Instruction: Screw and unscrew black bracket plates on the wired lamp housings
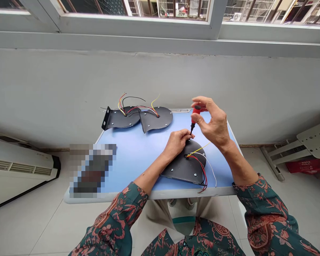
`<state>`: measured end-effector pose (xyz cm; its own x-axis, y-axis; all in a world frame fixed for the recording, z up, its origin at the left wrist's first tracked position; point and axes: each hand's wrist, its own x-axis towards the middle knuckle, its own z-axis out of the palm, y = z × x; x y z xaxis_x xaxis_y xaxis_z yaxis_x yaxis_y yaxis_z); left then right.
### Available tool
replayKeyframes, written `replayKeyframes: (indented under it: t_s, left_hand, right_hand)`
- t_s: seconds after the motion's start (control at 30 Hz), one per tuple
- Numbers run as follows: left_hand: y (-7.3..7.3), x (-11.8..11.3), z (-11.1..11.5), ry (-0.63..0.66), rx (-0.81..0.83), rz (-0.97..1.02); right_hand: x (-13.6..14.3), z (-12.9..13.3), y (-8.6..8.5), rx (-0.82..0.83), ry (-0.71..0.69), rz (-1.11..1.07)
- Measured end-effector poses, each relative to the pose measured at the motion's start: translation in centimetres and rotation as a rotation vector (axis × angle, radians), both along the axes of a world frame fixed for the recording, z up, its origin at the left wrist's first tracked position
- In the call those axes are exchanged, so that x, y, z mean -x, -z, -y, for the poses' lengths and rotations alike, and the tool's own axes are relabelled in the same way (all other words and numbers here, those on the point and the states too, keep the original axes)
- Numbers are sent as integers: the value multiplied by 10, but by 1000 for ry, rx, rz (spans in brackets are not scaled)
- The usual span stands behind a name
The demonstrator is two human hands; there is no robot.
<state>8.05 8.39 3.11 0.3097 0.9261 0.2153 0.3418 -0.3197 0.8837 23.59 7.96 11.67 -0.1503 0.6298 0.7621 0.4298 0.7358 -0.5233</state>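
My right hand (214, 124) holds a red and black screwdriver (195, 118) by its handle, thumb on one side and fingers on the other. The screwdriver points down at the far edge of a black metal plate (180, 167). My left hand (177, 142) lies over that plate's far left edge, its fingers closed beside the screwdriver's tip. What those fingertips pinch is hidden. The plate has a rounded end and several silver screws. Red, black, white and yellow wires (204, 170) come out of a hole in it and hang towards the table's front edge.
Two similar black plates with wires, a left one (122, 121) and a right one (160, 119), overlap at the back of the blue table (128, 156). A blurred-out dark item (93, 170) lies at the front left. Behind stands a wall (69, 81) below a window.
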Motion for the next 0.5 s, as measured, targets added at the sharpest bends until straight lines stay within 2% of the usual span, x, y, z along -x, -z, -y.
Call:
replayKeyframes:
  t_s: [0.1, 0.17, 0.33, 0.5]
  left_hand:
    - [1, 0, 1, 9, 9, 10]
    - [1, 0, 1, 16, 14, 7]
    - [0, -1, 2, 1, 40, 67]
    - [4, -2, 1, -32, 107, 188]
  right_hand:
    - [-6, 2, -7, 154, -162, -38]
    - [-7, 2, -9, 189, -165, -63]
    - [0, 2, -3, 130, 55, -62]
    - [8, 5, -1, 136, 186, -60]
